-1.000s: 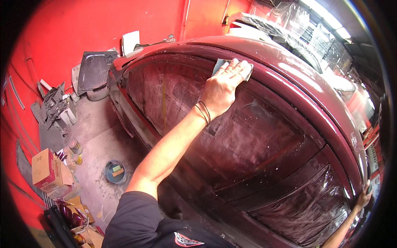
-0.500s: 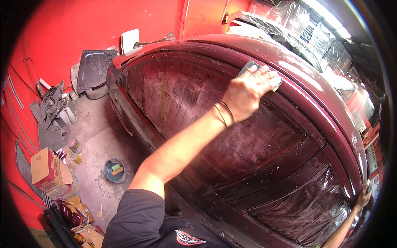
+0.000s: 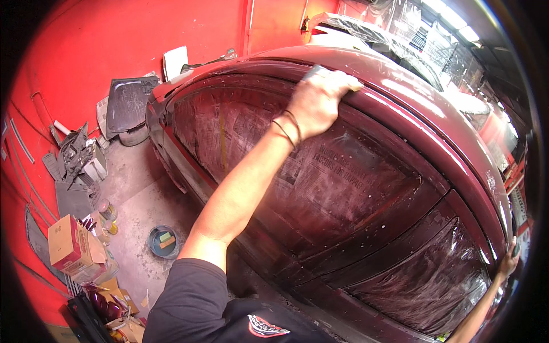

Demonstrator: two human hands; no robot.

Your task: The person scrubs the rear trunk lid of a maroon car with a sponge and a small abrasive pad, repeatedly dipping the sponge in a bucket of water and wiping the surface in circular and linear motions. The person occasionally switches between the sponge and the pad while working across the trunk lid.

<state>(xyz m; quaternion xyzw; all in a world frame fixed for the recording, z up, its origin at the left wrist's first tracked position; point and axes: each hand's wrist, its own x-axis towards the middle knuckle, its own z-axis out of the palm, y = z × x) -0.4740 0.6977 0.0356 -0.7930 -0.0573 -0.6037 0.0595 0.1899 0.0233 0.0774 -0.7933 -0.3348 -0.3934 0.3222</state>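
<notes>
Here the left hand [image 3: 321,98], clamped over a grey pad [image 3: 313,72] on the maroon car [image 3: 354,246] at one o'clock, had shifted toward ten o'clock, mostly hiding the pad; the right hand's [image 3: 508,263] grip, at four o'clock, could not be told.

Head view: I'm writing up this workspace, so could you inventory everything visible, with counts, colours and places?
Car: one, dark red, centre to right
Newspaper: several pieces, reddish, on the car's side, centre
Plastic sheet: one, see-through over dark, on the car, lower right
Pad: one, grey, upper centre, mostly hidden
Bucket: one, dark bluish, lower left
Blocks: two, green and tan, inside the bucket
Boxes: several, brown, lower left
Dark panel: one, grey-black, upper left
White panel: one, white, upper left
Wall: at least one, red, left and top
Ceiling lights: at least two, white, top right
Left grip: one, bare, holding the pad
Right grip: one, bare, far right
</notes>
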